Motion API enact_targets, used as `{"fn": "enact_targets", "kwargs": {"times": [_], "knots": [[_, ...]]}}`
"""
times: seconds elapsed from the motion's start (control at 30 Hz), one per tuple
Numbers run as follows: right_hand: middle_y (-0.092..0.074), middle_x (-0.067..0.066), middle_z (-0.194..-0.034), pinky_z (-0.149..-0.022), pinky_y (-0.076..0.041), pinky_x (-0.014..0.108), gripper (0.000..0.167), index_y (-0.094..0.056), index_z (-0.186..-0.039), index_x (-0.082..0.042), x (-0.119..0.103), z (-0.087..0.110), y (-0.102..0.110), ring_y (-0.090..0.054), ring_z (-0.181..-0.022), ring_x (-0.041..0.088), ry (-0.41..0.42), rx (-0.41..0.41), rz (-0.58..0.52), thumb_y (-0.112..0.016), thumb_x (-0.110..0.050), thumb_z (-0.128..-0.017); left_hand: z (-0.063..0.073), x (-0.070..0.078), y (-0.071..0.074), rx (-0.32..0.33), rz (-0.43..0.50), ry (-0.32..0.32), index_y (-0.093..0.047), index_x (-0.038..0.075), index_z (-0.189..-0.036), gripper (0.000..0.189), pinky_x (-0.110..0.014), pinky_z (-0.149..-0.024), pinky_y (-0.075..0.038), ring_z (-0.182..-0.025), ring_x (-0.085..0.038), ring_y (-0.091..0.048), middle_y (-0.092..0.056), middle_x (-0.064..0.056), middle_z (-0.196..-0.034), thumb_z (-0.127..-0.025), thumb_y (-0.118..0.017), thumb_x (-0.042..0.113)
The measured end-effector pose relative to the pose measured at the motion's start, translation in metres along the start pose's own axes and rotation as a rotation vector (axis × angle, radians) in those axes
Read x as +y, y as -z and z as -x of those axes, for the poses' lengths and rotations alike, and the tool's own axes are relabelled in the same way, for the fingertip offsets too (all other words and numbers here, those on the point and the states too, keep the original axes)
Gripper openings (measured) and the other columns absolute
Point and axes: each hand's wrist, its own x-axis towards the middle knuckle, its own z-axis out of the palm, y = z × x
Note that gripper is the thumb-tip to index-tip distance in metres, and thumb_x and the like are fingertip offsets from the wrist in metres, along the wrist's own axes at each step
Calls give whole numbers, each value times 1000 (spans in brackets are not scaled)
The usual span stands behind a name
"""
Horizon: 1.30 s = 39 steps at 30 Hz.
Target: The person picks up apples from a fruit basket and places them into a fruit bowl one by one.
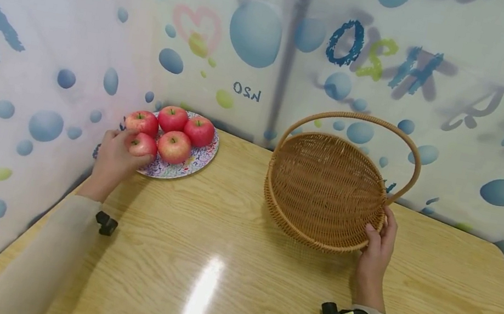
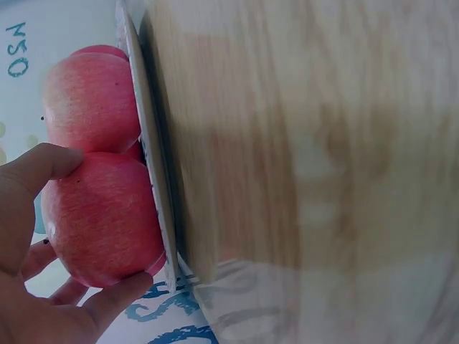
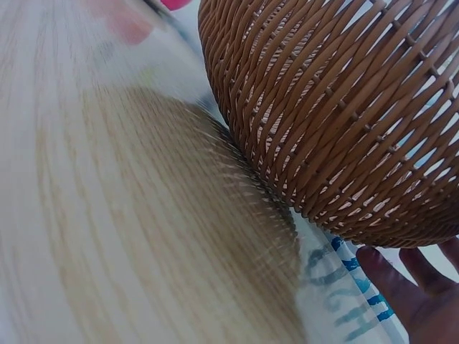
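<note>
Several red apples point(image 1: 175, 147) sit on a patterned plate point(image 1: 201, 159) at the back left of the table. My left hand point(image 1: 114, 159) grips the front-left apple point(image 1: 143, 145), thumb on one side and fingers around the other. In the left wrist view that apple point(image 2: 104, 218) lies close over the plate's edge, against a neighbouring apple point(image 2: 93, 100). On the right, my right hand point(image 1: 377, 250) holds the rim of a brown wicker basket point(image 1: 326, 191) with a tall arched handle. The basket leans with its open mouth toward me. From the right wrist, its woven underside point(image 3: 337, 122) shows above the fingers.
The wooden table point(image 1: 154, 263) spreads in front of both hands. White sheets point(image 1: 252, 96) printed with blue drops and letters stand along its back and left sides, close behind the plate and basket.
</note>
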Motion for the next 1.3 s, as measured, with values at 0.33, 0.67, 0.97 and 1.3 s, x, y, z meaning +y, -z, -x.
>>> {"fn": "enact_targets", "kwargs": {"times": [0.33, 0.67, 0.97, 1.3], "knots": [[-36, 3, -161, -88, -48, 9, 53, -32, -156, -37, 1, -1, 2, -46, -141, 29, 20, 8, 14, -39, -21, -106, -12, 2, 2, -78, -17, 10, -51, -4, -140, 67, -61, -96, -43, -117, -44, -42, -45, -33, -130, -88, -75, 32], [-38, 11, -159, -82, -51, 8, 53, -34, -157, -32, 1, 3, 3, -54, -127, 22, 43, 38, 27, -43, -21, -105, -12, 3, 0, -111, -30, 8, -43, -1, -148, 75, -65, -98, -45, -121, -48, -41, -43, -35, -136, -90, -73, 37], [-33, 11, -162, -80, -53, 9, 54, -32, -158, -29, -3, 8, 3, -51, -132, 29, 82, -8, 19, -44, -21, -106, -3, 15, -3, -54, 2, -19, -39, 2, -152, 79, -71, -102, -41, -131, -52, -40, -40, -36, -144, -91, -72, 39], [-26, 11, -166, -82, -51, 6, 57, -18, -162, -30, -12, 4, 20, -47, -136, 30, 84, -108, 218, -41, -31, -109, 14, 74, -10, 73, 70, -301, -51, -2, -142, 65, -65, -106, -42, -130, -45, -46, -49, -28, -141, -89, -75, 25]]}}
